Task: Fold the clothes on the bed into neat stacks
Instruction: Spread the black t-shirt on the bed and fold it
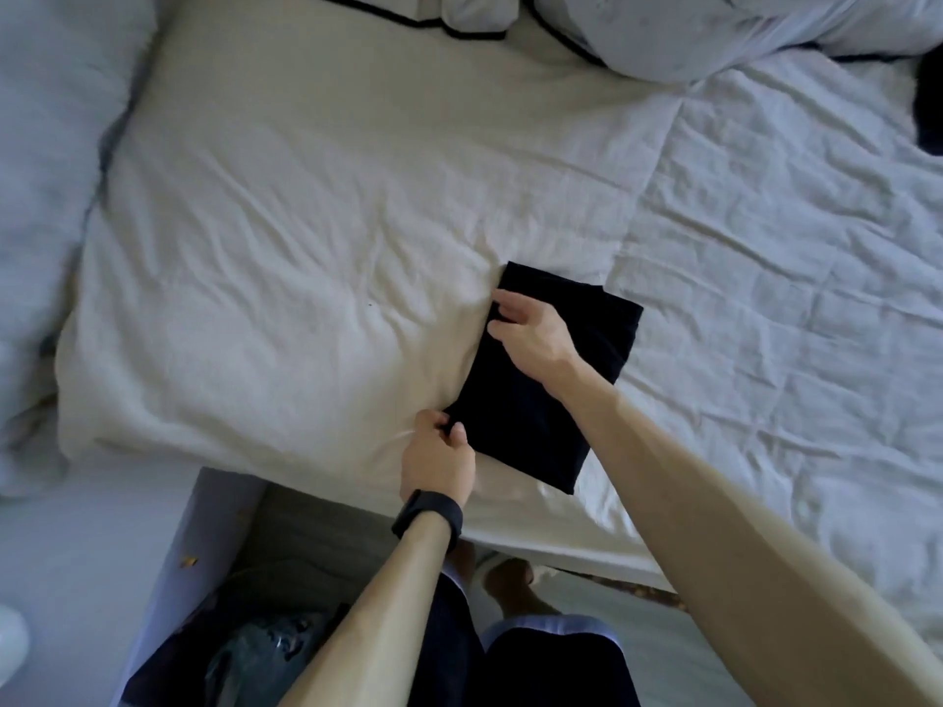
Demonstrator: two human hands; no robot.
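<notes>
A black garment (525, 421), folded into a compact rectangle, lies on the cream sheet of the bed (286, 278) near its front edge. My left hand (439, 451), with a black watch on the wrist, pinches the garment's near left corner between thumb and fingers. My right hand (525, 334) reaches across the garment and grips its far left edge with curled fingers. The middle of the garment is partly hidden under my right wrist.
A crumpled white duvet (796, 278) covers the bed's right side. Pillows (689, 28) with dark piping lie at the far end. Another dark item (928, 109) shows at the right edge. An open box (214, 579) with clothes stands on the floor below left.
</notes>
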